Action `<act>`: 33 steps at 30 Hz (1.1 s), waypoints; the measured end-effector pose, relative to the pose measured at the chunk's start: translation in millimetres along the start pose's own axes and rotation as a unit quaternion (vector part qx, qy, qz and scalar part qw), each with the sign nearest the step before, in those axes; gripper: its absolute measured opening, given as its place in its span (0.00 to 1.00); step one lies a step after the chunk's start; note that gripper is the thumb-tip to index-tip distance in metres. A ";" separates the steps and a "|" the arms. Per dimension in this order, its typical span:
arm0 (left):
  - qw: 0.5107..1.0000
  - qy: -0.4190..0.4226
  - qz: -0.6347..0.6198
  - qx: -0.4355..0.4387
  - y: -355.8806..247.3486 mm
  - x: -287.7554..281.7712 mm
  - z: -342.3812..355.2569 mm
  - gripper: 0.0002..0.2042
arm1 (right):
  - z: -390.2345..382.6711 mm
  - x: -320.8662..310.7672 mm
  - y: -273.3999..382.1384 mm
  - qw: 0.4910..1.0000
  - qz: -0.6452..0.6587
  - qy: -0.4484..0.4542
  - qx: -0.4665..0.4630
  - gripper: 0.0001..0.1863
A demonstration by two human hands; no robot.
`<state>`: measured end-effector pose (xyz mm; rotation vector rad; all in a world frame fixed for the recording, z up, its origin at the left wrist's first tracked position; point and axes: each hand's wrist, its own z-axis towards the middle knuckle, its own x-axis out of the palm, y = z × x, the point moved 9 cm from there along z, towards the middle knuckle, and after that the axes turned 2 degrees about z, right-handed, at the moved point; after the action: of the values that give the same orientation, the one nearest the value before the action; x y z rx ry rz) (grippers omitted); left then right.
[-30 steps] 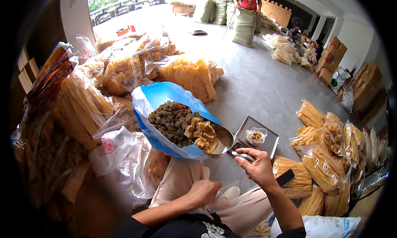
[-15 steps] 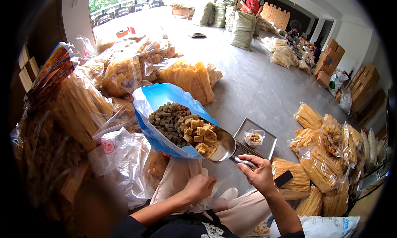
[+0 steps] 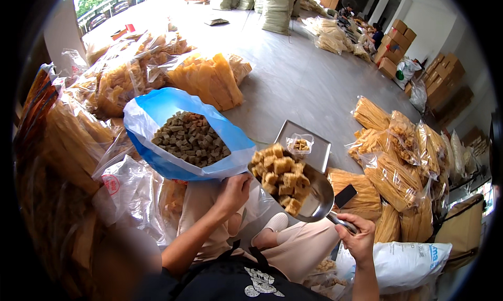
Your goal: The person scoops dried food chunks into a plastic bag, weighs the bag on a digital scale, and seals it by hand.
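My right hand (image 3: 359, 239) grips the handle of a metal scoop (image 3: 314, 196) heaped with golden-brown cubes (image 3: 280, 178), held level above my lap. My left hand (image 3: 233, 192) holds the near edge of a blue plastic bag (image 3: 167, 107), which lies open and is full of darker brown cubes (image 3: 189, 137). The scoop hangs just right of the bag's mouth, clear of it. A metal tray (image 3: 320, 150) on the floor beyond the scoop carries a small clear bag (image 3: 300, 143) with a few cubes inside.
Clear bags of yellow dried sticks and sheets are piled on my left (image 3: 120, 76), ahead (image 3: 209, 78) and on my right (image 3: 390, 159). A white sack (image 3: 401, 262) lies by my right arm. Sacks (image 3: 275, 5), cardboard boxes (image 3: 398, 31) and a seated person (image 3: 376, 36) are far across the concrete floor.
The loaded scoop has been lifted out of the blue bag and drawn right, toward me. My left hand has risen from my lap to the bag's near edge.
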<state>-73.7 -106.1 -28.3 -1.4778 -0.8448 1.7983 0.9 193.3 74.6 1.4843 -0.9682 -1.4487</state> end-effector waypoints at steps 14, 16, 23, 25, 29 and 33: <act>0.974 0.073 0.145 0.161 -30.7 55.3 0.9 0.08 | -26.6 22.2 -70.2 0.996 -0.068 0.044 0.037 0.12; 0.958 0.116 0.208 0.160 -35.6 62.3 -6.3 0.08 | -28.6 23.8 -88.4 0.993 -0.043 0.043 0.103 0.12; 0.954 0.183 0.196 0.133 -34.8 87.9 -31.3 0.10 | -24.4 46.1 -92.1 0.993 -0.016 0.057 0.104 0.11; 0.966 0.146 0.177 0.117 -31.9 87.8 -23.7 0.10 | -21.1 44.8 -91.3 0.996 -0.053 0.043 0.061 0.11; 0.964 0.168 0.191 0.082 -28.6 99.5 -22.6 0.11 | -17.6 39.6 -94.4 0.994 -0.084 0.052 0.046 0.11; 0.973 0.141 0.146 0.105 -24.0 101.6 -24.3 0.12 | -14.3 30.7 -98.9 0.991 -0.079 0.074 0.076 0.11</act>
<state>-63.0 -8.0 -69.9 -1.7300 -0.2971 1.7594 14.3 201.2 -28.8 1.7892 -0.9029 -1.3772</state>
